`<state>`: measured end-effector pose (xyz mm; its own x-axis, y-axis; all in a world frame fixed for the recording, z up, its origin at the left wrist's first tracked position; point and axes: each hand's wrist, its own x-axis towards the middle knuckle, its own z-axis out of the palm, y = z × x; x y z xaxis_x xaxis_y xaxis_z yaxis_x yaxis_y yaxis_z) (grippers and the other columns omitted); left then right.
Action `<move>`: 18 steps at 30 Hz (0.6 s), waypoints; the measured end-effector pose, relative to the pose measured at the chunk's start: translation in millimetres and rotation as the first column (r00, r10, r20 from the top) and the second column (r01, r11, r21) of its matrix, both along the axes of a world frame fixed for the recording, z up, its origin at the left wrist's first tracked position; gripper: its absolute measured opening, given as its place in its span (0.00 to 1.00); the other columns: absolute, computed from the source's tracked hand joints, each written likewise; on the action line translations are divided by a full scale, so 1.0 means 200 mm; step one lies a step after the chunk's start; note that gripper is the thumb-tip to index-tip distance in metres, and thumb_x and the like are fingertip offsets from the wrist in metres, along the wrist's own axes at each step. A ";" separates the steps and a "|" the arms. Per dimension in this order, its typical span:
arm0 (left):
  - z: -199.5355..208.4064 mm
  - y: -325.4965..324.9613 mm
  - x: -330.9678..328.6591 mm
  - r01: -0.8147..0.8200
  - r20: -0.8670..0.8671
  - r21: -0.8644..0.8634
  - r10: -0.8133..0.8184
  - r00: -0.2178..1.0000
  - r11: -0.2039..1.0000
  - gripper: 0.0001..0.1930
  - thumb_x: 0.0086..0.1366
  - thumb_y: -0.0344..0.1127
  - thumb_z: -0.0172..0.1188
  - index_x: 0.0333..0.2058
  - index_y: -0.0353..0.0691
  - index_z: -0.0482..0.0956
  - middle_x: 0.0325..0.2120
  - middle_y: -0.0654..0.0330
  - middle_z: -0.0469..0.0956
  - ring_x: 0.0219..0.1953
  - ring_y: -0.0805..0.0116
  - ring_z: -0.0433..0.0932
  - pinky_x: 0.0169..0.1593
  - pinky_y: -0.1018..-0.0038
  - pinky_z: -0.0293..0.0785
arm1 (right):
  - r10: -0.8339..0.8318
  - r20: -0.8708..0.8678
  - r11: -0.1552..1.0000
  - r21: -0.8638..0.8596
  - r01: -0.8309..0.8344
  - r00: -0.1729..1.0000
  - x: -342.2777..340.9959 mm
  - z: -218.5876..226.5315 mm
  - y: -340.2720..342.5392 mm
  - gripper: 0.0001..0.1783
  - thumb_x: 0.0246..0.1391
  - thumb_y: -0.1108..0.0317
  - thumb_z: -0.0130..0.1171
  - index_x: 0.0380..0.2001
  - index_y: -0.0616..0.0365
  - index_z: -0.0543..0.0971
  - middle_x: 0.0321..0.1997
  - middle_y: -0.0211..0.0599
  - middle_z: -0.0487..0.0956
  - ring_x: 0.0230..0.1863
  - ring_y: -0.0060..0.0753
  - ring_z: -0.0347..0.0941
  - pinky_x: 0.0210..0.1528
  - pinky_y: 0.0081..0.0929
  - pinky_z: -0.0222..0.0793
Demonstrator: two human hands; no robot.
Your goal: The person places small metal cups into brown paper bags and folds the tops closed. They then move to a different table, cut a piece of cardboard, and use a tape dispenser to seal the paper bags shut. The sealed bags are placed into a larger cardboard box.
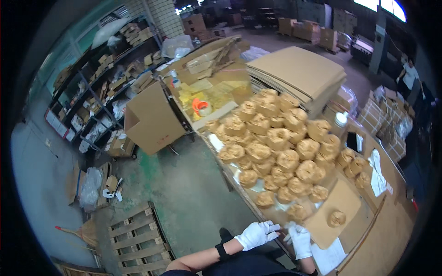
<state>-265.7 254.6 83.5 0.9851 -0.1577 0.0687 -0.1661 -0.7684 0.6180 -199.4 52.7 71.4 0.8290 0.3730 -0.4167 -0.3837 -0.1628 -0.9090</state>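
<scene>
Paper-wrapped bundles (287,158) crowd table (393,227); gloved left hand (258,235) and right hand (300,241) near, fingers part-curled. Any hold: cannot tell.

A pale wall (39,175) rose on the left, beside a worn grey floor (191,193) patched with green. Farther back stood dark metal shelving (95,95) crowded with boxes (134,34), near a tiled column (166,19). A slatted wooden pallet (138,236) lay flat beside the long brown counter (393,234). Bright windows (393,8) glared at upper right, by a grey pillar (378,43); the far end was dim, with what seemed to be large cartons (306,31) standing there.
</scene>
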 end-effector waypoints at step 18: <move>1.37 1.78 -0.23 0.867 0.869 -0.492 0.024 0.495 -0.072 0.26 0.63 0.50 0.58 0.52 0.37 0.78 0.45 0.52 0.78 0.42 0.56 0.79 0.45 0.64 0.76 | 0.995 0.100 0.072 -0.743 -0.665 -0.004 -0.29 0.10 2.35 0.21 0.55 0.50 0.52 0.35 0.54 0.84 0.36 0.53 0.84 0.41 0.57 0.81 0.45 0.51 0.75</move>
<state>-311.3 610.5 358.1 0.3541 0.1032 0.9295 -0.7172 0.6678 0.1991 -258.0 522.6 91.4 0.0593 0.8806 -0.4702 0.7886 -0.3301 -0.5188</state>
